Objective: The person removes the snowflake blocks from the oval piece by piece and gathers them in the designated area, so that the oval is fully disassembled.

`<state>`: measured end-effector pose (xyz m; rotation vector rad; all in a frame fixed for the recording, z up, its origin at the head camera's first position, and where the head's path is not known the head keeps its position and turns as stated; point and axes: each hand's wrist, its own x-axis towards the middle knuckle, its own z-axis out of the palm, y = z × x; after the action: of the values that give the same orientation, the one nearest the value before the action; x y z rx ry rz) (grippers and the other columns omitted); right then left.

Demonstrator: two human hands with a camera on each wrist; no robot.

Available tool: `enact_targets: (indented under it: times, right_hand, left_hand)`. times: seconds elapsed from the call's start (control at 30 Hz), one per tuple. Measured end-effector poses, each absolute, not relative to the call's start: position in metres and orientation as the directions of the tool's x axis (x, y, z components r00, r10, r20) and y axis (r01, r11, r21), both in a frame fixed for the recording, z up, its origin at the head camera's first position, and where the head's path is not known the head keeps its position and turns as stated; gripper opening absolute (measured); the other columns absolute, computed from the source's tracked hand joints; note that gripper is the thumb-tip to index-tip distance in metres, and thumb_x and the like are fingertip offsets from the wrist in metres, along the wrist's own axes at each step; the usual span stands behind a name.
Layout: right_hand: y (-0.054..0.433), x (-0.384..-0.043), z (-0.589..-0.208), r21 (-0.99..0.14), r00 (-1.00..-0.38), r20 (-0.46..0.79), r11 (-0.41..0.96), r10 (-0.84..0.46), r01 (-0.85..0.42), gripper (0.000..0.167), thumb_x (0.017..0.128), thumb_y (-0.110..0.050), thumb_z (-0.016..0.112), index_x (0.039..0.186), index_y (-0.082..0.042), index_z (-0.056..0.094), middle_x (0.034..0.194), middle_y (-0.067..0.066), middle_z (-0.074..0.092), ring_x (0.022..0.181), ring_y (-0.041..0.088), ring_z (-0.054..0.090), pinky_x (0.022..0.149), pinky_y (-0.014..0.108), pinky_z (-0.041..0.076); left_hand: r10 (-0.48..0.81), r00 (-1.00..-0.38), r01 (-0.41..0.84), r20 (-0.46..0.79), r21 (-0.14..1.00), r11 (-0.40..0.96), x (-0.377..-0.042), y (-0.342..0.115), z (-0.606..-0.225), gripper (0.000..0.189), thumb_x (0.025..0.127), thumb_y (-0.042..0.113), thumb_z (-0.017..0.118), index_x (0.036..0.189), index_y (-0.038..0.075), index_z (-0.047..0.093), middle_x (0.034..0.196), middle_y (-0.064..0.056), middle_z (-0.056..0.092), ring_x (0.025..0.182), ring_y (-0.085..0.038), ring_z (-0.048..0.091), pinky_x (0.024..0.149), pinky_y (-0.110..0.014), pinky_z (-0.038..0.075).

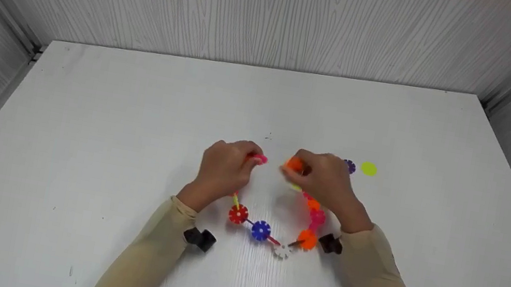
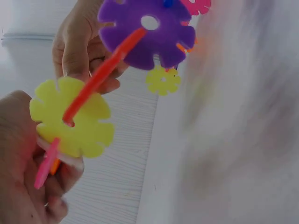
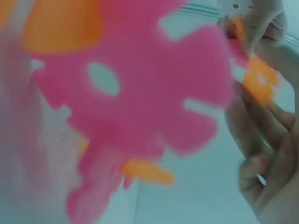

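A chain of notched plastic discs, slotted into one another, curves between the hands in the head view. Its lower part includes a red disc point(image 1: 238, 214), a blue disc point(image 1: 261, 230), a white disc point(image 1: 282, 251) and an orange disc point(image 1: 307, 239). My left hand point(image 1: 225, 167) pinches a pink disc point(image 1: 260, 159) at the left end. Opposite it, across a small gap, my right hand point(image 1: 328, 180) holds another orange disc point(image 1: 295, 164) between thumb and fingers. Near the left hand, the left wrist view shows a yellow disc point(image 2: 72, 116) joined to an edge-on red one.
Beyond the right hand, a dark purple disc point(image 1: 349, 166) and a flat yellow disc point(image 1: 369, 169) lie on the white table point(image 1: 104, 138). A wood-grain panel point(image 1: 267, 14) stands behind the table's far edge, with further panels at both sides.
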<state>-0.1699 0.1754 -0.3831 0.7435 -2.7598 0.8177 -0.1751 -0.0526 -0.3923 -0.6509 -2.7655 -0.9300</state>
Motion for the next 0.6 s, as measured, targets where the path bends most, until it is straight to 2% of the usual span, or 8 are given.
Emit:
enact_targets:
  times: [0.1,0.17,0.37,0.47,0.6]
  right_hand:
    - [0.2,-0.171,-0.382,-0.492,-0.877,0.321,0.729,-0.357,-0.476,0.015,0.086,-0.02,0.073,0.088,-0.005,0.068,0.07,0.005,0.066,0.06,0.015,0.053,0.056,0.023,0.041]
    - [0.212,-0.172,-0.383,-0.532,-0.903,0.272,0.73,-0.332,-0.429,0.014,0.085,-0.017,0.073,0.093,-0.006,0.069,0.074,0.003,0.068,0.064,0.013,0.053,0.059,0.023,0.041]
    - [0.226,-0.177,-0.386,-0.661,-0.941,0.139,0.678,-0.309,-0.321,0.022,0.09,-0.02,0.068,0.107,-0.007,0.065,0.078,0.009,0.069,0.061,0.018,0.055,0.059,0.021,0.045]
    - [0.231,-0.179,-0.387,-0.719,-0.956,0.116,0.642,-0.268,-0.268,0.028,0.089,-0.019,0.068,0.114,-0.007,0.062,0.077,0.011,0.068,0.057,0.021,0.052,0.055,0.021,0.043]
    - [0.238,-0.181,-0.387,-0.737,-0.969,0.09,0.639,-0.229,-0.219,0.03,0.092,-0.019,0.065,0.12,-0.009,0.06,0.079,0.012,0.066,0.059,0.021,0.051,0.055,0.021,0.041]
  left_hand:
    - [0.231,-0.946,0.325,0.229,0.609,0.723,-0.178,-0.066,-0.393,0.017,0.092,0.015,0.064,0.106,0.006,0.068,0.098,-0.009,0.073,0.078,-0.023,0.061,0.077,-0.037,0.054]
    - [0.197,-0.964,0.267,0.179,0.666,0.697,-0.179,-0.074,-0.392,0.019,0.091,0.014,0.065,0.108,0.006,0.067,0.102,-0.01,0.072,0.084,-0.024,0.062,0.08,-0.038,0.055]
    - [0.325,-0.942,0.289,0.081,0.685,0.669,-0.182,-0.074,-0.393,0.024,0.094,0.022,0.063,0.114,0.008,0.065,0.11,-0.01,0.07,0.096,-0.026,0.063,0.086,-0.038,0.055]
    - [0.329,-0.942,0.281,0.062,0.681,0.676,-0.183,-0.073,-0.395,0.021,0.093,0.022,0.063,0.112,0.012,0.065,0.109,-0.007,0.071,0.098,-0.025,0.063,0.088,-0.038,0.054]
    - [0.33,-0.941,0.286,0.068,0.681,0.674,-0.186,-0.074,-0.398,0.019,0.093,0.024,0.064,0.11,0.016,0.065,0.109,-0.006,0.071,0.098,-0.024,0.064,0.086,-0.039,0.054]
